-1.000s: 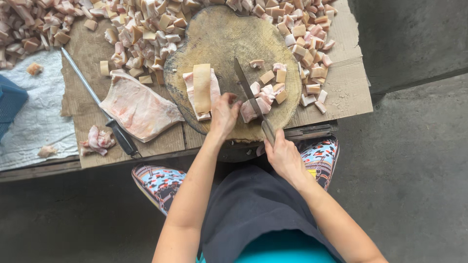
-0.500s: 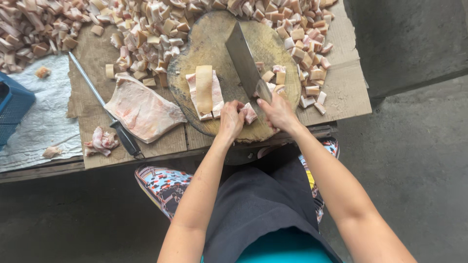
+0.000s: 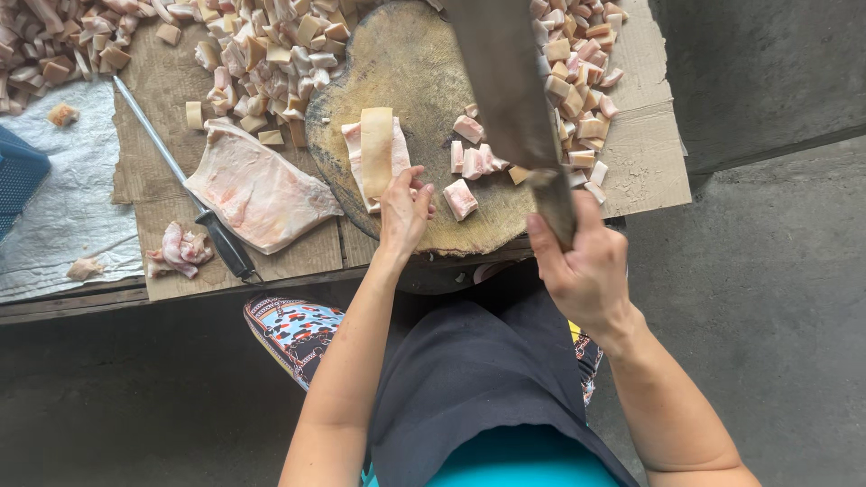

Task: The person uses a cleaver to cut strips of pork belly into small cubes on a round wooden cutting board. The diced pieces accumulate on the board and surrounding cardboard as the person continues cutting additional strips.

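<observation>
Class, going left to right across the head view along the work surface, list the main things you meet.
Blue basket → sharpening steel → slab of pork skin → strip of pork under the left hand → cut pieces on the round chopping block → cleaver in the right hand.

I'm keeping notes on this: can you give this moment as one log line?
left hand: pressing pork strip on round chopping board | right hand: gripping cleaver, raised | cut cubes beside blade

Right hand (image 3: 586, 261): now lifts the cleaver (image 3: 505, 86) high above the round board.
Left hand (image 3: 403, 212): moves onto the meat strip (image 3: 376, 149).
</observation>
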